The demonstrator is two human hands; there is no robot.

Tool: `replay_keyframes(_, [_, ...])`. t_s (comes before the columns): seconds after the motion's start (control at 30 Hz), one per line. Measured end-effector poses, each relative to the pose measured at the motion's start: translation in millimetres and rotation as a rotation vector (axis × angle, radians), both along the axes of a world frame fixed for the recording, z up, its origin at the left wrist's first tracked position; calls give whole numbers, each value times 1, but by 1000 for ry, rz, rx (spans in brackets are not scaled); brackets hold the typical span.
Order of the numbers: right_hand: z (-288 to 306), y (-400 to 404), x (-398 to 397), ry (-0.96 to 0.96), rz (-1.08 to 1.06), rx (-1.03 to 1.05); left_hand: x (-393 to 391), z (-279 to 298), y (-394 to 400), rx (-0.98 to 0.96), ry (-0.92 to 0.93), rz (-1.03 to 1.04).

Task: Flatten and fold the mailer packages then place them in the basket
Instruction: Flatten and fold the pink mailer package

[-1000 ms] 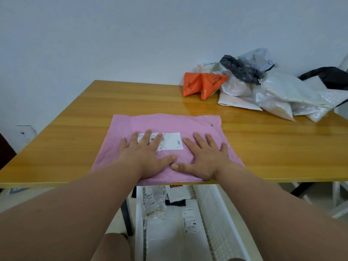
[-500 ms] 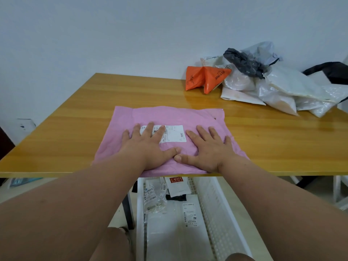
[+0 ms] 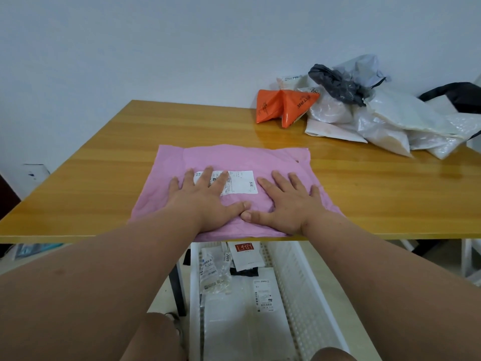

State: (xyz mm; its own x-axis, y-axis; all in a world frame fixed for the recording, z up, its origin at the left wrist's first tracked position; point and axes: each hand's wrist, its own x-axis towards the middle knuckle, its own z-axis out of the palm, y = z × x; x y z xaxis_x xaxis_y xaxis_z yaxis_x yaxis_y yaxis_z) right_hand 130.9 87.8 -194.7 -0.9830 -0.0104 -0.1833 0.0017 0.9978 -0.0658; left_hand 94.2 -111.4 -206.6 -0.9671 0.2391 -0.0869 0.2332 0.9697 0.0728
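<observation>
The flattening step was judged to be in hand: a crumpled pink plastic mailer package (image 3: 234, 188) was spread on the yellow wooden desk (image 3: 104, 178) at the centre of the frame, its near edge reaching the desk's front edge. It was pressed down by the left hand (image 3: 205, 201) and the right hand (image 3: 289, 204), laid palm-down side by side with thumbs nearly touching. No grip was taken by either hand; the fingers were held straight and spread apart, flat on the plastic. A white shipping label (image 3: 234, 182) at the middle of the mailer was partly covered by the left hand's fingers; its print was too small to be read. Wrinkles were still seen across the pink surface, so the next move was judged to call for smoothing outward toward the edges before one side is lifted and folded over. A white perforated plastic basket (image 3: 299, 282) was seen below the desk edge, at the lower centre of the frame, with folded mailers already inside; "LRN" on a red patch and "2005" could be read there. At the upper right, a pile of white, grey and black mailers (image 3: 377, 118) was left waiting beside an orange mailer (image 3: 283, 105), on which "TINE" was legible.
</observation>
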Motion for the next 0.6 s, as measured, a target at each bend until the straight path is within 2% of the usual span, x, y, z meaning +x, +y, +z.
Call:
replay_keyframes(0.43, [1, 0, -1, -18, -7, -14, 3, 4, 0, -20, -29, 3])
replay_keyframes(0.53, [14, -1, -3, -65, -10, -42, 2, 11, 1, -50, -87, 5])
replay_keyframes(0.6, [28, -4, -12, -29, -1, -12, -4, 21, 3, -64, -84, 11])
